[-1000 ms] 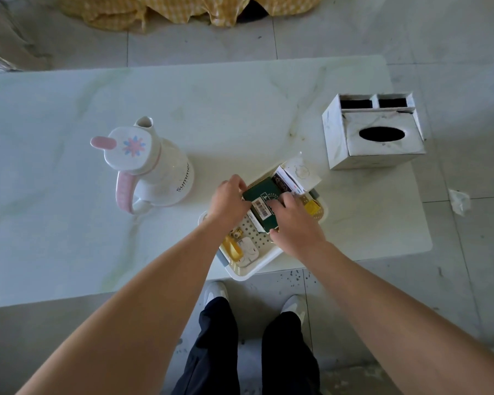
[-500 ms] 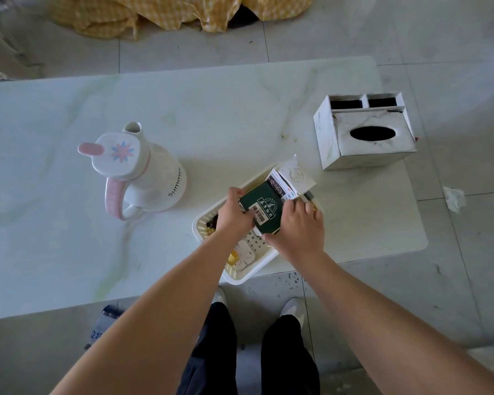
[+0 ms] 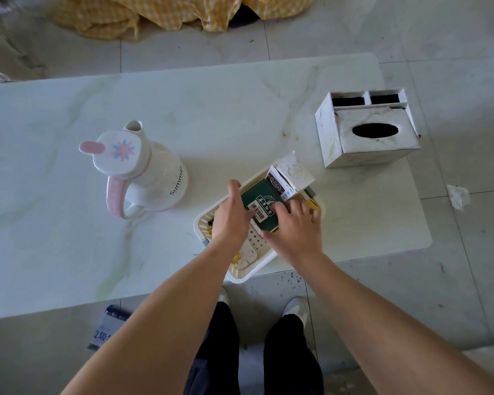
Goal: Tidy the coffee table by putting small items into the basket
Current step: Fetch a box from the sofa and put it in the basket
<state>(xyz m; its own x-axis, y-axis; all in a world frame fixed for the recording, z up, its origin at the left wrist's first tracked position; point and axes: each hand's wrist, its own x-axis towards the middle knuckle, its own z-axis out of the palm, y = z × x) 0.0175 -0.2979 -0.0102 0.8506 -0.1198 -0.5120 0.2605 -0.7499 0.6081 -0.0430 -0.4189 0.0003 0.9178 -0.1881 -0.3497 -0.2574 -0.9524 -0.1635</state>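
Observation:
A white perforated basket (image 3: pixel 244 273) stands at the near edge of the marble coffee table (image 3: pixel 211 115). Inside it lies a dark green box (image 3: pixel 260 199) with a barcode label, and a white carton (image 3: pixel 293 173) leans at the far end. Small yellow and white items (image 3: pixel 247 253) lie on the basket floor. My left hand (image 3: pixel 231 216) holds the green box's left side. My right hand (image 3: pixel 295 229) presses on its right and near edge. Both hands hide much of the basket's contents.
A white jug with a pink handle and flowered lid (image 3: pixel 139 172) stands left of the basket. A white tissue box with two compartments (image 3: pixel 367 132) sits at the table's right end. Crumpled paper (image 3: pixel 458 196) and yellow cloth (image 3: pixel 166 12) lie on the floor.
The green box has settled lower and flatter in the basket. My left hand has loosened, its thumb now lifted. The view has shifted slightly.

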